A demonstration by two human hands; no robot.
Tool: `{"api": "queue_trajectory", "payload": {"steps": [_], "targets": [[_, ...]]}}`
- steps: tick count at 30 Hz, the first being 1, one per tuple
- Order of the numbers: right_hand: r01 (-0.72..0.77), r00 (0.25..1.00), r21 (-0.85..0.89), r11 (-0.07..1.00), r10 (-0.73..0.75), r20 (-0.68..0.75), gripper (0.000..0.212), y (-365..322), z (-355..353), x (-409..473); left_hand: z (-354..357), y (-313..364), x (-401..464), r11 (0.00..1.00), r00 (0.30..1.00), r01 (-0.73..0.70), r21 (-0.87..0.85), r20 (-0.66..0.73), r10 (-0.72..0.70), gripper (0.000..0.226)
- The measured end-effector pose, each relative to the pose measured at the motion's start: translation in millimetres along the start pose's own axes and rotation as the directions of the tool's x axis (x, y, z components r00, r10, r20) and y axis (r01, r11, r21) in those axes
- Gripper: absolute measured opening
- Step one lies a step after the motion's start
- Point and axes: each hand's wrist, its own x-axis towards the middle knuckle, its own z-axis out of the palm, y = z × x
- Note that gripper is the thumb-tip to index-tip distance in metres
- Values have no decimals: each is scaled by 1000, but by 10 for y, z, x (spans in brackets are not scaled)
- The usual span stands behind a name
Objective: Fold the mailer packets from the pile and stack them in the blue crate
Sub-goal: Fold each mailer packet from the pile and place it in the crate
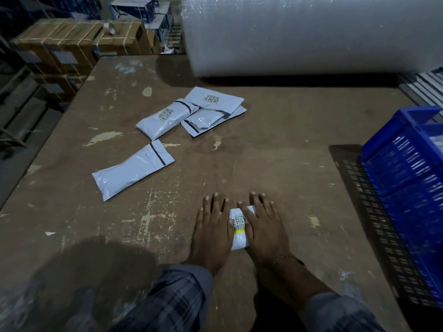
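Note:
A folded white mailer packet (239,230) with a barcode label and a yellow strip lies on the brown table (275,152) in front of me. My left hand (213,226) lies flat against its left side with straight fingers. Across the packet's right part my right hand (262,224) presses down, fingers straight. A pile of three grey mailer packets (191,111) sits farther back at the table's middle. One more flat packet (134,170) lies alone to the left. The blue crate (407,178) stands at the right edge of the table.
A big roll of bubble wrap (311,32) lies across the back of the table. Strapped cardboard boxes (79,41) stand beyond the table's far left corner. The crate's dark perforated shadow falls on the table to its left.

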Motion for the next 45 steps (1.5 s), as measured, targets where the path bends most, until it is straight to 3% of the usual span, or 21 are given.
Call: {"api": "queue_trajectory", "payload": {"steps": [11, 15, 20, 25, 29, 36, 38, 43, 45], "targets": [[-1, 1000, 29, 1000, 2, -26, 54, -76, 47, -178, 0, 33, 17, 998, 998, 57, -1, -18, -57, 66], [13, 1000, 4, 1000, -13, -1, 54, -56, 54, -275, -18, 3, -15, 1000, 999, 7, 20, -36, -7, 65], [-15, 998, 49, 999, 12, 62, 55, -2, 22, 123, -34, 76, -227, 984, 988, -150, 96, -25, 153, 68], [38, 999, -22, 999, -39, -25, 51, -4, 31, -124, -65, -58, -102, 989, 993, -121, 84, 19, 119, 69], [47, 998, -13, 999, -46, 39, 56, -4, 48, -343, -96, -11, -69, 991, 997, -81, 104, 20, 79, 69], [-105, 992, -4, 994, 105, 75, 61, 57, -7, 238, -153, 11, -336, 952, 960, -279, 128, 26, 278, 68], [-102, 994, -50, 994, 104, 31, 60, 23, -4, 251, -157, -49, -272, 956, 964, -265, 126, 29, 263, 69], [40, 999, -73, 997, -41, -22, 54, -14, -2, -224, -175, 23, -133, 993, 998, -62, 101, 33, 59, 66], [29, 1000, -62, 998, -30, -7, 52, 13, 7, -259, -144, 76, -153, 994, 998, -61, 92, 15, 60, 67]]}}
